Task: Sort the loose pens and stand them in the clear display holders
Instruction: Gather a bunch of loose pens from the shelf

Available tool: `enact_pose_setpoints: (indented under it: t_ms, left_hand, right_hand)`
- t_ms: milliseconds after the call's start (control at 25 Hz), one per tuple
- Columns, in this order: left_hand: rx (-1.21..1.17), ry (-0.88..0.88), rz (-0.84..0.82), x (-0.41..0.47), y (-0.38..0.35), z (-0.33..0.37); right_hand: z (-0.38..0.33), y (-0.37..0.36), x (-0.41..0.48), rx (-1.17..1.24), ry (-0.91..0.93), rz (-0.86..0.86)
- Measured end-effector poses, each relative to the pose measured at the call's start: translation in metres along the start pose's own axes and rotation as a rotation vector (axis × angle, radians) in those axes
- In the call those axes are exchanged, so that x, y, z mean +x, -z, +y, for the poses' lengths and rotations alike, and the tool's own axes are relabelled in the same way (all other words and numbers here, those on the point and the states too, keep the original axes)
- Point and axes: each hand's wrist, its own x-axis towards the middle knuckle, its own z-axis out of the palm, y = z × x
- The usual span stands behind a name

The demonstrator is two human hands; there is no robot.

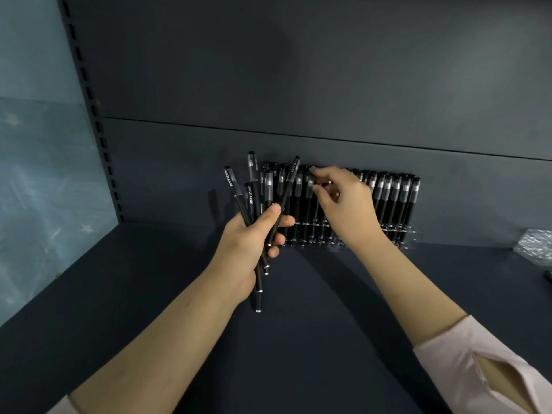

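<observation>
Two hands are showing: one left hand [248, 249] and one right hand [343, 201]. The left hand is holding loose pens [254, 198]: four caps are fanning out above it, and a fifth may be hiding among them. The right hand is pinching one pen [309, 184]. One holder [409, 231] is standing on one shelf [149, 294], carrying a row of pens [388, 198]. Seven are showing right of the right hand and about four left of it, with more hiding behind the hand. One shiny packet [534, 248] is lying at the right edge. Two sleeves [478, 363] are showing.
</observation>
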Motion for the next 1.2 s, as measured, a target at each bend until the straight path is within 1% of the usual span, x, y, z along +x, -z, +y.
enact_pose_setpoints:
  t_ms: [80, 160, 360, 480, 560, 600, 640, 720, 760, 840, 880, 960, 1080, 1200]
  left_hand:
    - [0.029, 0.002, -0.01, -0.002, -0.001, -0.002]
    - [0.043, 0.007, -0.015, -0.003, -0.003, -0.003]
    - [0.072, 0.039, -0.106, -0.008, -0.008, -0.003]
    - [0.091, 0.058, -0.163, -0.012, -0.012, -0.002]
    - [0.101, 0.087, -0.172, -0.012, -0.012, 0.001]
    - [0.097, 0.111, -0.159, -0.012, -0.011, 0.001]
    - [0.088, 0.142, -0.134, -0.011, -0.011, 0.002]
    - [0.046, 0.215, -0.062, -0.01, -0.011, 0.0]
    - [0.013, 0.249, -0.029, -0.009, -0.011, 0.0]
    - [-0.006, 0.296, 0.003, -0.007, -0.011, -0.001]
    - [0.026, 0.304, 0.001, -0.006, -0.011, -0.001]
    - [0.079, 0.269, -0.013, -0.006, -0.01, -0.001]
    - [0.024, 0.168, -0.028, -0.011, -0.012, 0.002]
    - [0.006, 0.184, -0.037, -0.013, -0.013, 0.005]
  right_hand:
    - [0.0, 0.004, -0.002, 0.006, 0.003, 0.031]
    - [-0.004, 0.01, -0.003, 0.095, -0.033, 0.064]
    - [-0.013, 0.017, -0.007, 0.413, -0.235, -0.058]
    - [-0.014, 0.019, -0.009, 0.672, -0.328, -0.065]
    - [-0.015, 0.021, -0.007, 0.8, -0.345, -0.007]
    - [-0.014, 0.023, -0.005, 0.793, -0.32, 0.067]
    - [-0.013, 0.026, -0.003, 0.733, -0.278, 0.162]
    - [-0.01, 0.034, -0.001, 0.538, -0.189, 0.34]
    - [-0.009, 0.036, -0.002, 0.457, -0.149, 0.39]
    - [-0.007, 0.035, -0.005, 0.38, -0.105, 0.401]
    - [-0.005, 0.033, -0.006, 0.356, -0.096, 0.389]
    - [-0.003, 0.026, -0.007, 0.297, -0.07, 0.377]
    - [0.0, 0.022, -0.008, 0.214, -0.01, 0.372]
    - [0.002, 0.018, -0.008, 0.145, 0.029, 0.336]
